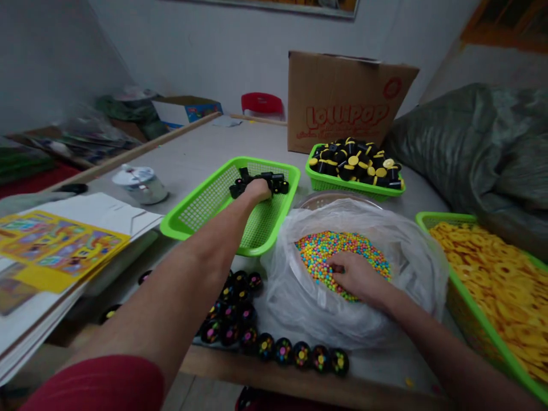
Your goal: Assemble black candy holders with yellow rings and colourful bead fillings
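My left hand [259,189] reaches into a green basket [188,220], at the small black plastic pieces [240,185] heaped at its far end; its fingers are hidden. My right hand [357,275] is down in the multicoloured candy balls [319,248], fingers curled together. A dark spot shows between thumb and fingers, but what they hold cannot be made out. The candies lie in a whitish plastic bag [291,302] spread over a round metal dish. Black cups with coloured dots [265,345] stand in rows along the table's near edge, partly behind my left forearm.
Behind are a green basket of black-and-yellow pieces [351,162] and a lollipop carton [342,103]. Yellow rings [492,274] fill another basket at right, beside a big dark sack [462,142]. Printed yellow cards [64,242] and a white tub [140,184] are at left.
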Available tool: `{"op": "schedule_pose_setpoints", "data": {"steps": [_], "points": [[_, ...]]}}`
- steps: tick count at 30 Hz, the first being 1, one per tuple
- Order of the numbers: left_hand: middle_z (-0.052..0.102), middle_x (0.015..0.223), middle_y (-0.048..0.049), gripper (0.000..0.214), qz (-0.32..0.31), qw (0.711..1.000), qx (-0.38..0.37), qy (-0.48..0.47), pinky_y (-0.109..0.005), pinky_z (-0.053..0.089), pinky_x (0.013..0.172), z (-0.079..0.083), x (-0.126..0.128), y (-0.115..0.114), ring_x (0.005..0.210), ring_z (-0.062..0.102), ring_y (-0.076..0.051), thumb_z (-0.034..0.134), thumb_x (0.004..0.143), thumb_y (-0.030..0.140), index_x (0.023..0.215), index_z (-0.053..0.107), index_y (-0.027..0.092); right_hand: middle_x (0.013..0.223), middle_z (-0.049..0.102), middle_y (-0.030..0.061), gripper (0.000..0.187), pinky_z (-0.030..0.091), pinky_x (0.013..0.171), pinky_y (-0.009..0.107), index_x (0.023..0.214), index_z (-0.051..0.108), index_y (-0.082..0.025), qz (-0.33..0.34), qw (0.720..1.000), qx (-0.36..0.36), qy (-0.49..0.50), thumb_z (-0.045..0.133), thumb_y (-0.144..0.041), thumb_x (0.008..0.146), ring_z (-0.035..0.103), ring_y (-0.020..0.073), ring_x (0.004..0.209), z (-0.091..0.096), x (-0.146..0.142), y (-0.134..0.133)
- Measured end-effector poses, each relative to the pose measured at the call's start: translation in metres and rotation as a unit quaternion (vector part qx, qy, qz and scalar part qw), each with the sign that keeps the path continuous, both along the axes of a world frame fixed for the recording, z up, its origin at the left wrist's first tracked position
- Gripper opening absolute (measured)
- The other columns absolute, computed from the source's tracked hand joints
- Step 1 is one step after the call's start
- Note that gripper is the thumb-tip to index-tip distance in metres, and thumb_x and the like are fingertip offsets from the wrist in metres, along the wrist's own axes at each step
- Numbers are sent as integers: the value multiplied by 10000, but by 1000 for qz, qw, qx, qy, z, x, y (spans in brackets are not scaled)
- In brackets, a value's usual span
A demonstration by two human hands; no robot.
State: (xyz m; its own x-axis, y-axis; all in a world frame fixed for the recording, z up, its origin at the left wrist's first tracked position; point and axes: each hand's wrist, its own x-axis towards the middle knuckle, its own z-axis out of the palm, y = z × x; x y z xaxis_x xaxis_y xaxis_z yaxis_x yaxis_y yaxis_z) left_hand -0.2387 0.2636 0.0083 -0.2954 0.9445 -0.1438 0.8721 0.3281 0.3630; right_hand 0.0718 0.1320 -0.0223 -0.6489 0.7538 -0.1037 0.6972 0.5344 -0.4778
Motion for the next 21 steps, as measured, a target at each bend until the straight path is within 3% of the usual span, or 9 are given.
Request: {"op": "schedule_pose_setpoints", "data": {"steps": [4,7,9,11,13,16,19,21], "points": [[683,744,-120,296,17,999,21,-25,-329,504,759,13,-1,-11,856,641,-276,727,618,185,886,685,67,832,691,16,208,461,744,289,899,679,-185,-60,975,-155,147,623,-173,699,619,168,785,0,8,1],[692,860,-87,406,-19,987,87,-131,-269,515,690,38,8,-45,755,647,-177,657,727,226,1114,616,112,910,693,32,223,456,836,323,891,667,-180,-64,958,-168,222,678,-267,686,619,178,872,6,16,-2],[683,929,-64,479,-72,950,157,-261,-269,513,711,53,24,-77,760,636,-147,658,718,199,1187,572,161,915,689,38,237,459,841,333,896,657,-177,-73,955,-148,247,676,-294,691,617,174,871,10,22,-5],[673,935,-49,477,-132,895,192,-381,-292,504,756,59,49,-110,785,622,-144,690,670,168,1136,593,178,895,684,37,233,471,815,334,895,647,-175,-77,954,-128,261,664,-308,705,616,167,839,14,30,-8],[663,916,-34,433,-182,855,172,-455,-306,493,782,52,80,-139,805,612,-144,715,632,157,1051,607,183,867,680,35,225,483,775,329,886,639,-171,-78,951,-120,272,652,-318,717,615,163,799,17,38,-9],[645,903,-20,401,-234,816,120,-514,-309,481,796,24,123,-162,824,601,-142,718,601,136,976,583,186,859,680,33,235,493,744,321,904,632,-173,-93,944,-117,294,643,-326,725,618,161,775,19,51,-12],[626,895,-14,389,-261,819,93,-502,-299,475,781,-4,153,-165,827,589,-146,704,585,119,945,571,180,869,679,29,239,493,752,319,919,636,-176,-107,949,-77,287,643,-325,733,620,164,791,20,62,-17],[625,901,-10,400,-273,831,75,-480,-305,474,779,-12,164,-163,821,591,-151,687,598,118,975,568,182,876,680,25,214,487,772,321,925,641,-180,-103,958,-42,263,628,-305,752,621,165,810,22,67,-21]]}}
